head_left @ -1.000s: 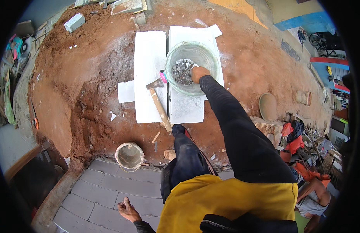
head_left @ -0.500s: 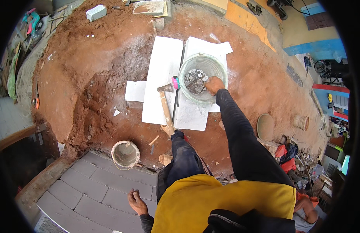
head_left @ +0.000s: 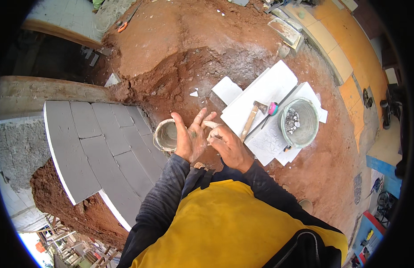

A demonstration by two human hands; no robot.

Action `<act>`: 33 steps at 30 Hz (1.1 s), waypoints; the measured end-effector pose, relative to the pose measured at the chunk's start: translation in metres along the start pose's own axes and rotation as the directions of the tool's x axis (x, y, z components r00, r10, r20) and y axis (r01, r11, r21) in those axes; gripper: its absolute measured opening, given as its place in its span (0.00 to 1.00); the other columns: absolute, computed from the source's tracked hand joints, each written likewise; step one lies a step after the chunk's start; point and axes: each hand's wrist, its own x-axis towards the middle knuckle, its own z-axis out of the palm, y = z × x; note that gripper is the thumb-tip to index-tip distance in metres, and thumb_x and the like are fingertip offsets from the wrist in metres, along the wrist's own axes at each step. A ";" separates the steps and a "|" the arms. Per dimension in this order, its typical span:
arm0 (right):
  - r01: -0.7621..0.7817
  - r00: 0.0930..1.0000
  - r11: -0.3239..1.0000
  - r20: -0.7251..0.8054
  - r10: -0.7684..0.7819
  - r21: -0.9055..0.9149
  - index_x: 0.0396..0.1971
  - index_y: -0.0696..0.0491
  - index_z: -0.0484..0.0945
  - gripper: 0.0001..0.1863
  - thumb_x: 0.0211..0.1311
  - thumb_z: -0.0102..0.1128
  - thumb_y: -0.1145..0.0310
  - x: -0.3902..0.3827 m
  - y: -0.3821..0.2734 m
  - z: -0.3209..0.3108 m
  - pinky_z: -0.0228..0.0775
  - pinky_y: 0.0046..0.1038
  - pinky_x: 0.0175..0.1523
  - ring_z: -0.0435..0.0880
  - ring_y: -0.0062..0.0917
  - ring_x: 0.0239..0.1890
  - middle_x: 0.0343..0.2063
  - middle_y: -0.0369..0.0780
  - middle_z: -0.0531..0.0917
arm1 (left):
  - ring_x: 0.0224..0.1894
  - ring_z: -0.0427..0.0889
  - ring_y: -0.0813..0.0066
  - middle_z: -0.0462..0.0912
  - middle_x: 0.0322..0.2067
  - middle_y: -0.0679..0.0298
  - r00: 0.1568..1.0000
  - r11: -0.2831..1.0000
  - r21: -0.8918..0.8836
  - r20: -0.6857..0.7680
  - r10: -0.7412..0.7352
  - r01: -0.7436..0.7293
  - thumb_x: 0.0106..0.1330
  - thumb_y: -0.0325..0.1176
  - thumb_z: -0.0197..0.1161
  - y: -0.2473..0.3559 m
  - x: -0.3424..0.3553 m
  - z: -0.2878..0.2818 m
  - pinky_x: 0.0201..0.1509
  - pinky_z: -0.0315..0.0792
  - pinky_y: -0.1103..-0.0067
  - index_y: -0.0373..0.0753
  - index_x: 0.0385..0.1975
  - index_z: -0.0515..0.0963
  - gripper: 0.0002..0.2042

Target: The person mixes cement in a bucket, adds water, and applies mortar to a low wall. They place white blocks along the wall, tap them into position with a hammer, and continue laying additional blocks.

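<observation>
My left hand [head_left: 191, 140] is raised in front of my body, palm up with the fingers spread, a greenish-grey mark on the palm. Close to its fingers is my right hand [head_left: 232, 147], fingers curled in; anything inside them is hidden. Behind my left hand, partly covered by it, stands a small mortar-stained bucket [head_left: 165, 135]. To the right, a larger translucent bucket [head_left: 308, 117] with grey rubble [head_left: 291, 121] in it rests on white blocks [head_left: 264, 91]. A hammer [head_left: 250, 121] with a wooden handle lies across the blocks, beside a pink and teal round object [head_left: 273, 108].
Grey blocks laid in rows [head_left: 99, 138] form a surface on my left, with a raised rim of red soil [head_left: 171, 49] beyond. Orange-handled pliers or cutters [head_left: 123, 27] lie on the soil. Orange tiles [head_left: 347, 96] edge the right side.
My view has turned left. My right hand has let go of the large bucket and come near my left hand. My left hand has risen from low beside me, its fingers now spread.
</observation>
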 end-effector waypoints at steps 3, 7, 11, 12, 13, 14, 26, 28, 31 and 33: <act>0.252 0.967 0.929 0.118 -0.227 -0.271 0.44 0.59 0.77 0.10 0.69 0.60 0.68 0.021 -0.022 0.021 0.72 0.44 0.57 0.81 0.51 0.50 0.46 0.53 0.82 | 0.80 0.57 0.52 0.62 0.77 0.47 0.998 0.997 -0.042 -0.029 0.059 -0.060 0.54 0.93 0.33 0.003 -0.003 0.000 0.81 0.58 0.56 0.35 0.83 0.42 0.69; 0.315 0.942 0.900 0.219 -0.256 -0.302 0.42 0.58 0.77 0.09 0.67 0.60 0.69 0.027 -0.032 0.037 0.72 0.46 0.55 0.80 0.52 0.49 0.45 0.52 0.82 | 0.82 0.53 0.53 0.62 0.77 0.48 0.981 0.979 -0.154 -0.160 0.106 -0.131 0.55 0.92 0.35 0.000 -0.009 -0.023 0.81 0.58 0.58 0.36 0.83 0.40 0.68; 0.230 0.941 0.954 0.293 -0.167 -0.195 0.40 0.59 0.77 0.08 0.69 0.58 0.69 0.036 -0.026 0.066 0.72 0.38 0.53 0.80 0.46 0.46 0.41 0.50 0.80 | 0.68 0.74 0.60 0.71 0.71 0.52 0.948 0.955 -0.226 -0.295 0.122 -0.193 0.61 0.88 0.41 -0.010 -0.021 -0.048 0.73 0.69 0.64 0.38 0.84 0.40 0.64; 0.203 0.938 0.953 0.324 -0.123 -0.225 0.40 0.60 0.76 0.09 0.69 0.57 0.69 0.040 -0.021 0.072 0.72 0.36 0.51 0.79 0.42 0.43 0.39 0.49 0.79 | 0.69 0.73 0.59 0.69 0.72 0.53 0.944 0.948 -0.259 -0.316 0.095 -0.182 0.62 0.87 0.41 -0.013 -0.023 -0.054 0.74 0.67 0.64 0.38 0.84 0.40 0.63; 0.187 0.922 0.959 0.376 -0.096 -0.212 0.39 0.60 0.76 0.09 0.69 0.56 0.68 0.042 -0.014 0.078 0.71 0.36 0.50 0.79 0.39 0.42 0.39 0.48 0.79 | 0.72 0.70 0.58 0.66 0.75 0.52 0.939 0.942 -0.249 -0.314 0.143 -0.226 0.63 0.86 0.43 -0.019 -0.026 -0.062 0.75 0.65 0.62 0.38 0.84 0.39 0.62; 0.128 0.915 0.961 0.402 -0.020 -0.244 0.39 0.60 0.76 0.09 0.70 0.55 0.68 0.046 -0.006 0.084 0.71 0.35 0.50 0.79 0.37 0.42 0.39 0.47 0.79 | 0.75 0.67 0.57 0.62 0.77 0.52 0.931 0.940 -0.252 -0.339 0.137 -0.230 0.64 0.85 0.44 -0.022 -0.026 -0.072 0.77 0.63 0.61 0.38 0.84 0.39 0.62; -0.433 0.828 0.896 0.348 0.439 -0.100 0.44 0.48 0.78 0.05 0.76 0.59 0.65 0.085 0.064 0.238 0.77 0.30 0.54 0.87 0.26 0.49 0.50 0.37 0.89 | 0.71 0.76 0.57 0.77 0.69 0.48 0.518 0.941 0.319 -0.788 0.331 -0.115 0.72 0.39 0.65 -0.128 -0.142 -0.320 0.76 0.65 0.71 0.30 0.70 0.73 0.29; -0.386 0.851 0.919 0.352 0.390 -0.084 0.45 0.46 0.79 0.05 0.76 0.62 0.63 0.102 0.073 0.258 0.77 0.28 0.51 0.87 0.23 0.47 0.48 0.35 0.89 | 0.58 0.86 0.64 0.86 0.59 0.51 0.470 0.935 0.327 -0.810 0.351 -0.135 0.68 0.35 0.67 -0.141 -0.186 -0.335 0.66 0.76 0.71 0.32 0.66 0.78 0.27; -0.307 0.851 0.925 0.371 0.372 -0.224 0.45 0.45 0.79 0.05 0.76 0.62 0.63 0.136 0.091 0.286 0.78 0.26 0.43 0.88 0.22 0.42 0.45 0.35 0.90 | 0.43 0.86 0.66 0.91 0.42 0.57 0.365 0.918 0.134 -0.888 0.279 -0.374 0.67 0.36 0.69 -0.152 -0.238 -0.336 0.52 0.78 0.70 0.34 0.50 0.86 0.16; -0.161 0.817 0.952 0.505 0.277 -0.262 0.44 0.48 0.78 0.04 0.75 0.63 0.67 0.159 0.106 0.309 0.77 0.24 0.35 0.86 0.20 0.35 0.39 0.37 0.89 | 0.23 0.83 0.75 0.90 0.31 0.63 0.297 0.873 0.116 -0.912 0.282 -0.473 0.69 0.39 0.69 -0.160 -0.262 -0.333 0.36 0.79 0.71 0.37 0.50 0.85 0.16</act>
